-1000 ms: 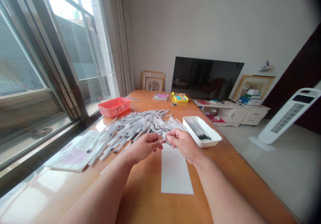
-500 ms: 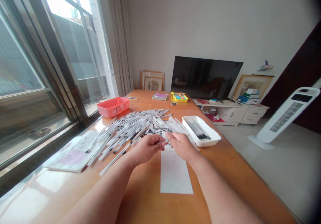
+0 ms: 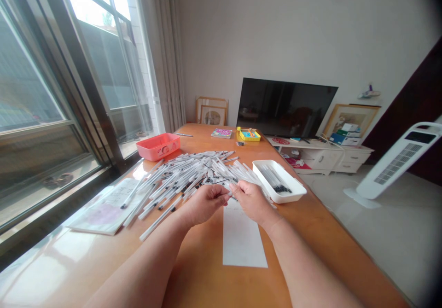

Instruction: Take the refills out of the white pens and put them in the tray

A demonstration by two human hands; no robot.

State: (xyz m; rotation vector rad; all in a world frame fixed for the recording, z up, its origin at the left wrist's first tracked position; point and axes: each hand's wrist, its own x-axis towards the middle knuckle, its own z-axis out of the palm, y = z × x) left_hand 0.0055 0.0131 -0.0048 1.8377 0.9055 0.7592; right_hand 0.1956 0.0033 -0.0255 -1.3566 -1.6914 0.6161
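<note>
Over the near side of the pen pile, my left hand (image 3: 209, 202) and my right hand (image 3: 251, 202) meet with their fingertips almost touching. Both are closed in a pinch on a thin, pale pen (image 3: 229, 193), mostly hidden by the fingers. A heap of clear-barrelled pens (image 3: 186, 172) with black ends spreads beyond and to the left of my hands. Below them lies a white sheet of paper (image 3: 242, 241). The white tray (image 3: 292, 195), to the right of my right hand, holds several pens with dark tips (image 3: 274, 179).
At the left rear of the wooden table (image 3: 203, 276) stands a red plastic basket (image 3: 152, 149). A booklet (image 3: 103, 211) lies at left under some pens. Farther back are a colourful book (image 3: 221, 133) and a yellow box (image 3: 250, 136). A tower fan (image 3: 400, 160) stands on the floor at right.
The whole view has shifted slightly, so things appear a little farther right. My hands keep nearly the same pinch, close together over the paper's far end.
</note>
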